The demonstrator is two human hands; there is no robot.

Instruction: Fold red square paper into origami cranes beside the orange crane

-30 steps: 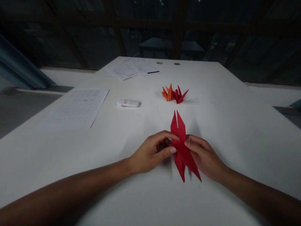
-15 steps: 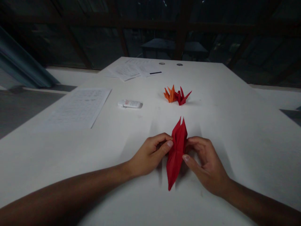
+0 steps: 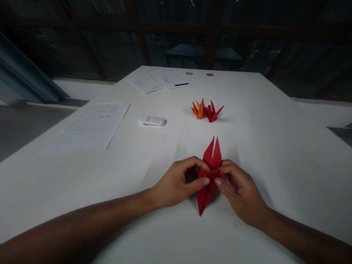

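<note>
A folded red origami paper (image 3: 206, 192) is between my two hands, low over the white table (image 3: 154, 234). Two narrow points stick up at its far end, and a single point faces me. My left hand (image 3: 178, 181) pinches its left side near the middle, thumb on top and fingers partly behind the paper. From the right, my right hand (image 3: 242, 194) pinches the opposite side, its thumb close to the left thumb. Between the thumbs the paper's middle is bunched and spread sideways. Beyond my hands stand an orange paper crane (image 3: 200, 110) and a red paper crane (image 3: 213, 113).
A white labelled device (image 3: 151, 121) lies left of the cranes. Written sheets (image 3: 90, 123) are at the left edge, with more papers (image 3: 154, 81) and a black strip (image 3: 182, 84) farther back. Two dark discs (image 3: 209, 74) sit near the far edge, before dark windows.
Both hands have closed in on the red paper's middle, with the thumbs nearer each other. The middle, smooth before, is now bunched, and the two far points have spread apart.
</note>
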